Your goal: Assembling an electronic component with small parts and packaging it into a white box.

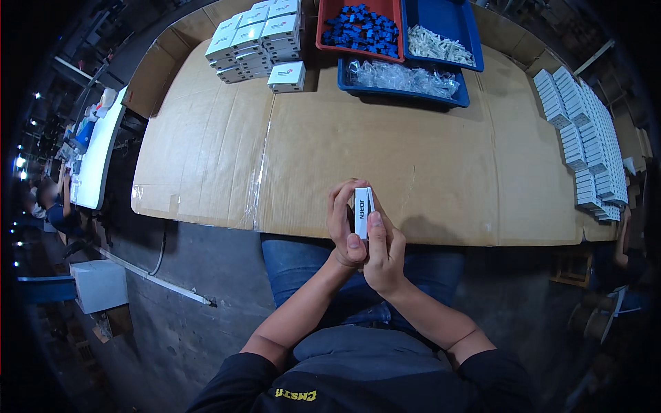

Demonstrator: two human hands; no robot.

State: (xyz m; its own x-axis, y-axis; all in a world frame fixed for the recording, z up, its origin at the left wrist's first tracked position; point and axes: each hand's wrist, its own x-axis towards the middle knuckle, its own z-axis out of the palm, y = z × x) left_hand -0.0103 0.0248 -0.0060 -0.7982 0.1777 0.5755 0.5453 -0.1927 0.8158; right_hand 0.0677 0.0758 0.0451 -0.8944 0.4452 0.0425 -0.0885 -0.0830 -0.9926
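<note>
- Left hand (pixel 340 219) and right hand (pixel 385 256): both clamped around 1 slim, smooth white box (pixel 362 213), held near the table's front edge.
- Tabletop: creased brown cardboard (pixel 372 151).
- Red tray (pixel 321 33): chunky blue pieces (pixel 361 31).
- 2 blue trays (pixel 406 98): slender white pieces (pixel 437 47); crinkled clear plastic (pixel 399 77).

Looks like matt cardboard on the tabletop (pixel 372 148), with glossy tape (pixel 260 164) toward 10 o'clock. Got smooth white paperboard on the small carton (pixel 361 213) mid-dial and the box stack (pixel 251 34) at 11. Seeing kinda shiny plastic on the red tray (pixel 358 55) at 12, plus crinkly, glossy clear plastic pieces (pixel 406 80) at 1.
</note>
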